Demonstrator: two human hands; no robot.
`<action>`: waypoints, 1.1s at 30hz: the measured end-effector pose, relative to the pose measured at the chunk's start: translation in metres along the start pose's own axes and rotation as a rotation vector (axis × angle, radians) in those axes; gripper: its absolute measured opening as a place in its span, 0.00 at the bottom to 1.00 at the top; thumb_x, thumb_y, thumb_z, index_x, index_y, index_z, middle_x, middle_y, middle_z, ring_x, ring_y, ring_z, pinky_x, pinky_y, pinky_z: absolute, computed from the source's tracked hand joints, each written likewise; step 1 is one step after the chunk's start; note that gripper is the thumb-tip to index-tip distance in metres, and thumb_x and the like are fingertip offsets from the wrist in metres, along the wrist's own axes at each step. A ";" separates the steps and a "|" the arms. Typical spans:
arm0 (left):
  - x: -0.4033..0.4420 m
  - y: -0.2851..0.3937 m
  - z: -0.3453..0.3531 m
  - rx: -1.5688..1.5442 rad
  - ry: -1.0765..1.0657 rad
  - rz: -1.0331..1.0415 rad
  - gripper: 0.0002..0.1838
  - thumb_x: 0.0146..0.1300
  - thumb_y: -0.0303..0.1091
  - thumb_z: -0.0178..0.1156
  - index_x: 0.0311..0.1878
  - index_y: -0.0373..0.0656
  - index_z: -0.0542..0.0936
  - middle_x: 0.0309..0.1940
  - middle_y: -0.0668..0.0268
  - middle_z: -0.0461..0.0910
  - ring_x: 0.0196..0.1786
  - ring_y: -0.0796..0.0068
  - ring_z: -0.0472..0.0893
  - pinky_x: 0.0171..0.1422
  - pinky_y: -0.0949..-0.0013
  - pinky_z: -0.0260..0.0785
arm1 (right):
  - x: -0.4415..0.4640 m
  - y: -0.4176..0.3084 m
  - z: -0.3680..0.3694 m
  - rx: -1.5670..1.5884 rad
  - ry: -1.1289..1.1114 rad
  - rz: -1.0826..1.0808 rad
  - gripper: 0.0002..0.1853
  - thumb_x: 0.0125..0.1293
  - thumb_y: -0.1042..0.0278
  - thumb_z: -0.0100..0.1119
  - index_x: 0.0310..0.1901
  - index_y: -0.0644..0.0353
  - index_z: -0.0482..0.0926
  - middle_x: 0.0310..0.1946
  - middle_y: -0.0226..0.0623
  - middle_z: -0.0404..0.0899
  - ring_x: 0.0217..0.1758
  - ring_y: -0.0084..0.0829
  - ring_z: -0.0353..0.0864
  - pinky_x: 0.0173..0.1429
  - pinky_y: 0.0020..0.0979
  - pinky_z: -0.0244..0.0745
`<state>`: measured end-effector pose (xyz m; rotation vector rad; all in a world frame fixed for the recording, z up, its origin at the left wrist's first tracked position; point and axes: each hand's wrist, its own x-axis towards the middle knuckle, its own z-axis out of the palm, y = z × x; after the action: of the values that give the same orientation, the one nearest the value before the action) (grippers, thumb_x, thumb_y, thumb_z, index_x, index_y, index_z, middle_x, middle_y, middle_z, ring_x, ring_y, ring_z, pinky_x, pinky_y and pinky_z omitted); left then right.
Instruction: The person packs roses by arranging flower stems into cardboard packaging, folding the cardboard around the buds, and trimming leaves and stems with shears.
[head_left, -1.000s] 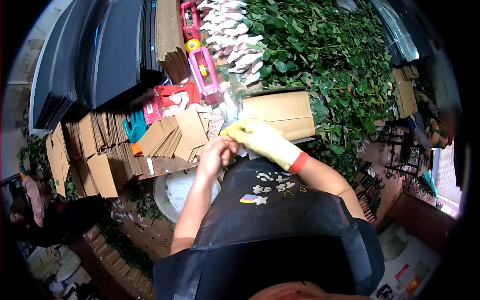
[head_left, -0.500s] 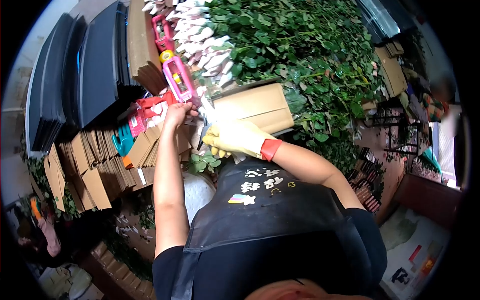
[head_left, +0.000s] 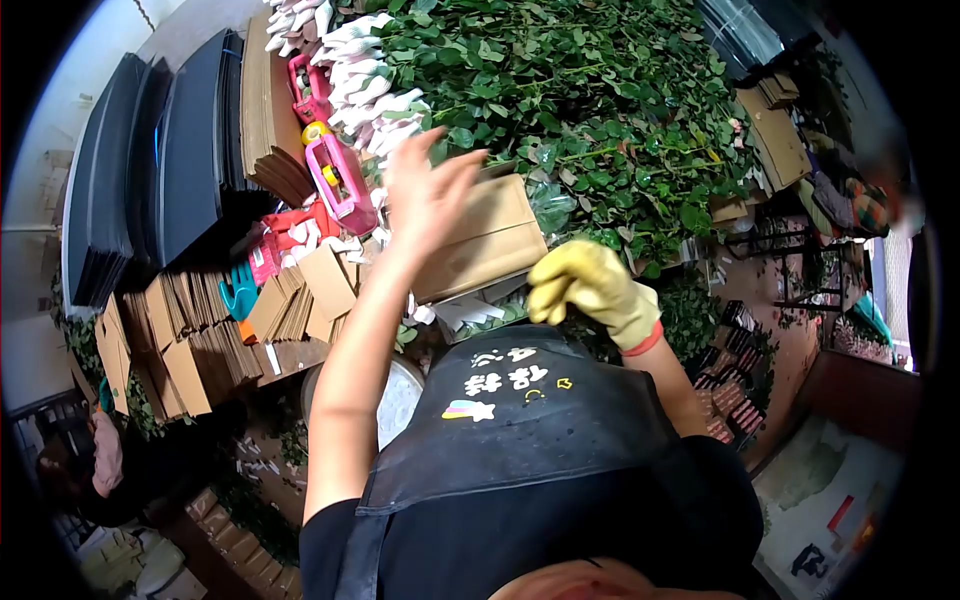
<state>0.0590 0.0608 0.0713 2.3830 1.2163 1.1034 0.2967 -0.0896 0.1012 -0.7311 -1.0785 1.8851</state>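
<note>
My bare left hand (head_left: 432,190) is raised over the upper left part of a cardboard-covered block (head_left: 490,240), its fingers spread and slightly blurred, with nothing in them. To its upper left lie white-wrapped bundles (head_left: 370,85). My right hand (head_left: 590,290) wears a yellow glove with a red cuff and hangs near the block's lower right corner. Its gloved fingers are bent and apart, and nothing shows between them. A mass of green leafy stems (head_left: 570,100) lies beyond both hands.
Pink tape dispensers (head_left: 342,185) stand left of the bundles. Cardboard pieces (head_left: 325,282) and a teal glove (head_left: 238,292) lie at the left, below tall dark stacked sheets (head_left: 190,150). Beneath the table edge is a round tub (head_left: 398,400). Another person's pink sleeve (head_left: 106,455) shows lower left.
My left hand has moved from beside the pink dispenser up and right over the block. My gloved right hand has shifted right, off the block's left side. The whole view has turned a little.
</note>
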 end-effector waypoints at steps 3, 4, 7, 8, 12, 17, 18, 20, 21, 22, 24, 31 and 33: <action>0.023 0.020 0.075 0.312 -0.027 0.186 0.13 0.63 0.46 0.68 0.50 0.66 0.91 0.73 0.53 0.69 0.77 0.44 0.62 0.81 0.36 0.49 | -0.018 0.020 -0.029 0.077 0.377 -0.016 0.26 0.84 0.49 0.44 0.57 0.65 0.82 0.43 0.44 0.90 0.41 0.34 0.91 0.45 0.28 0.84; 0.026 0.019 0.098 0.422 -0.108 0.168 0.15 0.63 0.46 0.67 0.53 0.67 0.90 0.75 0.52 0.67 0.79 0.44 0.60 0.82 0.36 0.47 | -0.014 0.014 -0.017 -0.030 0.537 0.058 0.26 0.83 0.46 0.46 0.58 0.64 0.81 0.43 0.43 0.90 0.41 0.33 0.91 0.43 0.27 0.84; 0.027 0.018 0.141 0.546 -0.190 0.051 0.28 0.64 0.43 0.63 0.69 0.60 0.79 0.79 0.51 0.62 0.83 0.45 0.55 0.83 0.35 0.45 | -0.020 0.047 -0.035 0.012 0.513 0.146 0.26 0.82 0.47 0.49 0.57 0.65 0.82 0.43 0.44 0.90 0.41 0.33 0.92 0.43 0.28 0.85; 0.029 0.019 0.143 0.553 -0.165 0.015 0.30 0.64 0.42 0.63 0.71 0.57 0.77 0.79 0.51 0.62 0.83 0.46 0.56 0.83 0.35 0.45 | -0.031 0.059 -0.041 0.108 0.463 0.144 0.26 0.81 0.47 0.51 0.56 0.66 0.83 0.42 0.44 0.90 0.40 0.33 0.92 0.41 0.28 0.86; 0.026 0.017 0.130 0.345 -0.043 0.102 0.34 0.61 0.34 0.64 0.73 0.49 0.73 0.73 0.54 0.69 0.79 0.49 0.63 0.83 0.41 0.51 | -0.043 0.120 -0.051 0.191 0.508 0.410 0.21 0.79 0.54 0.50 0.53 0.67 0.81 0.41 0.45 0.89 0.35 0.32 0.90 0.39 0.27 0.87; 0.023 0.021 0.102 -0.114 0.004 0.179 0.29 0.61 0.24 0.61 0.68 0.47 0.76 0.67 0.56 0.74 0.75 0.48 0.67 0.80 0.47 0.60 | -0.002 0.189 -0.088 0.121 0.680 0.533 0.25 0.74 0.44 0.62 0.50 0.62 0.82 0.37 0.48 0.90 0.33 0.37 0.90 0.36 0.29 0.85; 0.019 0.020 0.094 -0.201 0.035 0.138 0.27 0.61 0.21 0.60 0.66 0.45 0.76 0.64 0.55 0.76 0.74 0.46 0.69 0.78 0.50 0.62 | 0.004 0.190 -0.091 0.092 0.696 0.523 0.24 0.75 0.44 0.62 0.50 0.62 0.82 0.37 0.47 0.90 0.33 0.36 0.90 0.36 0.29 0.84; 0.010 0.021 0.069 -0.261 0.119 0.046 0.22 0.65 0.20 0.59 0.63 0.41 0.78 0.55 0.56 0.82 0.62 0.52 0.79 0.71 0.57 0.70 | 0.004 0.187 -0.097 -0.012 0.670 0.560 0.24 0.75 0.45 0.62 0.50 0.62 0.83 0.37 0.47 0.90 0.34 0.34 0.90 0.37 0.29 0.84; 0.002 0.018 0.056 -0.295 0.136 -0.034 0.20 0.66 0.20 0.59 0.62 0.40 0.79 0.51 0.56 0.84 0.58 0.55 0.82 0.67 0.59 0.72 | 0.001 0.184 -0.099 -0.061 0.655 0.577 0.24 0.75 0.45 0.62 0.50 0.62 0.83 0.37 0.46 0.90 0.34 0.34 0.89 0.38 0.28 0.83; -0.005 0.013 0.045 -0.322 0.193 -0.043 0.16 0.69 0.20 0.59 0.59 0.39 0.81 0.49 0.57 0.84 0.53 0.62 0.84 0.60 0.65 0.75 | -0.002 0.179 -0.101 -0.119 0.638 0.597 0.24 0.75 0.45 0.62 0.50 0.62 0.83 0.37 0.46 0.90 0.34 0.33 0.89 0.38 0.28 0.83; -0.023 -0.002 0.017 -0.320 0.265 -0.165 0.13 0.70 0.23 0.60 0.56 0.38 0.82 0.46 0.58 0.83 0.50 0.65 0.83 0.57 0.66 0.74 | -0.009 0.166 -0.102 -0.263 0.595 0.640 0.23 0.75 0.46 0.62 0.50 0.62 0.83 0.38 0.45 0.90 0.35 0.31 0.89 0.39 0.28 0.83; -0.080 -0.172 -0.034 0.140 0.289 -0.726 0.18 0.70 0.38 0.65 0.55 0.36 0.83 0.48 0.51 0.84 0.53 0.54 0.84 0.59 0.57 0.75 | -0.042 0.088 -0.036 -0.878 0.591 0.698 0.19 0.74 0.54 0.63 0.53 0.62 0.84 0.39 0.28 0.87 0.41 0.20 0.82 0.51 0.26 0.77; -0.087 -0.232 -0.020 0.071 0.011 -0.923 0.24 0.68 0.51 0.65 0.50 0.35 0.86 0.44 0.47 0.87 0.50 0.49 0.86 0.58 0.52 0.75 | -0.051 0.091 -0.036 -0.720 0.534 0.681 0.18 0.75 0.55 0.63 0.53 0.62 0.85 0.39 0.29 0.88 0.42 0.19 0.82 0.52 0.25 0.77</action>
<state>-0.1241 0.1357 -0.0795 1.4923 2.0450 0.7458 0.3168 -0.1461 0.0088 -2.0930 -1.2305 1.6020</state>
